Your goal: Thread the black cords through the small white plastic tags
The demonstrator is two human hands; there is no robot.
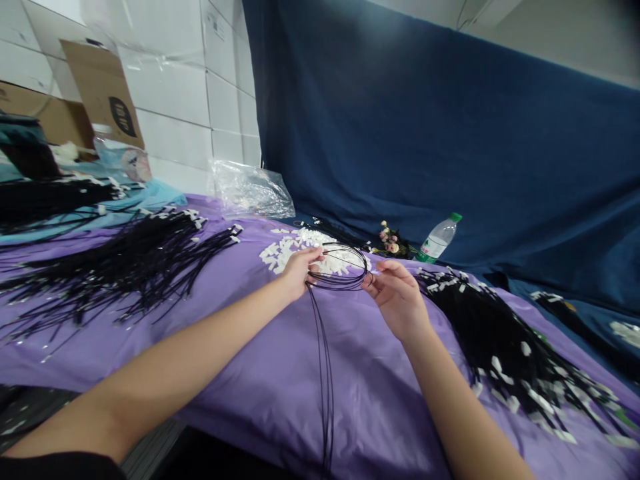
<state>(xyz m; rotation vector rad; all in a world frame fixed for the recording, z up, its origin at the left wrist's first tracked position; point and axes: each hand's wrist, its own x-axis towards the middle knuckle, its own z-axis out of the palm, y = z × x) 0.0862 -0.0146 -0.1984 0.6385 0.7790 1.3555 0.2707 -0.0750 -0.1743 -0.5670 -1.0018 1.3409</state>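
Note:
My left hand (301,272) is closed on one side of a looped coil of thin black cable (345,287), and loose cable ends hang down from it over the purple cloth. At the coil's right side, my right hand (397,297) pinches the cable between thumb and fingers; a small pale piece shows at its fingertips, too small to name. Behind the coil lies a heap of small white plastic connectors (280,253), partly covered by the loops and my left hand.
Bundles of black cables with white ends (150,260) lie at the left, and another pile (480,333) at the right. A green-capped bottle (440,239), small flowers (391,241) and a clear plastic bag (250,190) sit along the back, before a blue curtain (425,120).

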